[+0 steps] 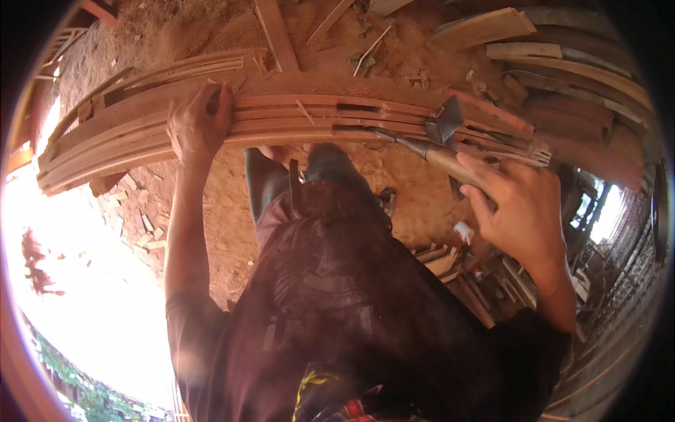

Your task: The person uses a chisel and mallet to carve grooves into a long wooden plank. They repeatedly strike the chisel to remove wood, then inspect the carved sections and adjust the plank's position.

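Several long reddish wooden strips [281, 129] lie side by side across a work beam, and one has a dark slot [359, 107] cut in it. My left hand [199, 123] grips the strips left of the middle, with its fingers curled over them. My right hand [517, 200] is closed round the wooden handle of a chisel [455, 165]. The chisel's blade points left and rests low over the strips, just nearer to me than the slot. A dark metal hammer head [444, 121] sits on the strips beyond the chisel; its handle is not clear.
Planks and boards [573, 67] are stacked at the far right. Wood offcuts [148, 225] and dust cover the ground to the left. More wood pieces [485, 292] and a small white cup-like thing [463, 232] lie at lower right. My legs [330, 165] stand close to the beam.
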`<state>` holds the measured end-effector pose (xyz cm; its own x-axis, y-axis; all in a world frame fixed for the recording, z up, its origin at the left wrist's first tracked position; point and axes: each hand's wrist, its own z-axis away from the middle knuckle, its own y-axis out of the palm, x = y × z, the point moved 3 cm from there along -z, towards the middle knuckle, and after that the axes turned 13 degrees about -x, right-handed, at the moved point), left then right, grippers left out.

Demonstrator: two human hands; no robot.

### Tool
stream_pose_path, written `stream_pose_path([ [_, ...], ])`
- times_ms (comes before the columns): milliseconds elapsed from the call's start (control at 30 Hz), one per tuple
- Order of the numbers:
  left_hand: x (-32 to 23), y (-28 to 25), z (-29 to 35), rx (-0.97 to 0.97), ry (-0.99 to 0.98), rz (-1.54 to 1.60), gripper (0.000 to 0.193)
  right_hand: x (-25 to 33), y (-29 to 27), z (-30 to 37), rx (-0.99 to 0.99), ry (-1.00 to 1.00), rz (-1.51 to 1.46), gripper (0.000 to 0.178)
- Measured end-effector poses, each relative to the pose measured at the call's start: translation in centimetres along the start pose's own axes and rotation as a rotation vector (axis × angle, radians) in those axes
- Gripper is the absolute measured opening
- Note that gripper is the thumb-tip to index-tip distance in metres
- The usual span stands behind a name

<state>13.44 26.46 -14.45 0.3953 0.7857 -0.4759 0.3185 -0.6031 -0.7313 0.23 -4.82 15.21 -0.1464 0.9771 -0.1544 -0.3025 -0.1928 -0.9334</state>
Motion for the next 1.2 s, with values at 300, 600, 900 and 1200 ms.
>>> stream_pose_path([
  [300,0.1,0.9,0.0,-0.019,0.040,0.017,0.021,-7.4,5.8,2.2,-0.021,0.170,-0.422,0.044],
  [600,0.1,0.5,0.4,0.091,-0.076,-0.121,0.022,-11.3,14.2,2.4,-0.031,0.160,-0.666,0.040],
  [900,0.8,0.2,0.2,0.061,-0.045,-0.088,0.022,-9.0,11.9,0.5,0.203,0.225,-0.548,0.047],
  [1200,0.5,0.2,0.4,0.016,-0.042,-0.064,0.022,-10.8,6.8,4.3,-0.079,0.215,-0.407,0.046],
])
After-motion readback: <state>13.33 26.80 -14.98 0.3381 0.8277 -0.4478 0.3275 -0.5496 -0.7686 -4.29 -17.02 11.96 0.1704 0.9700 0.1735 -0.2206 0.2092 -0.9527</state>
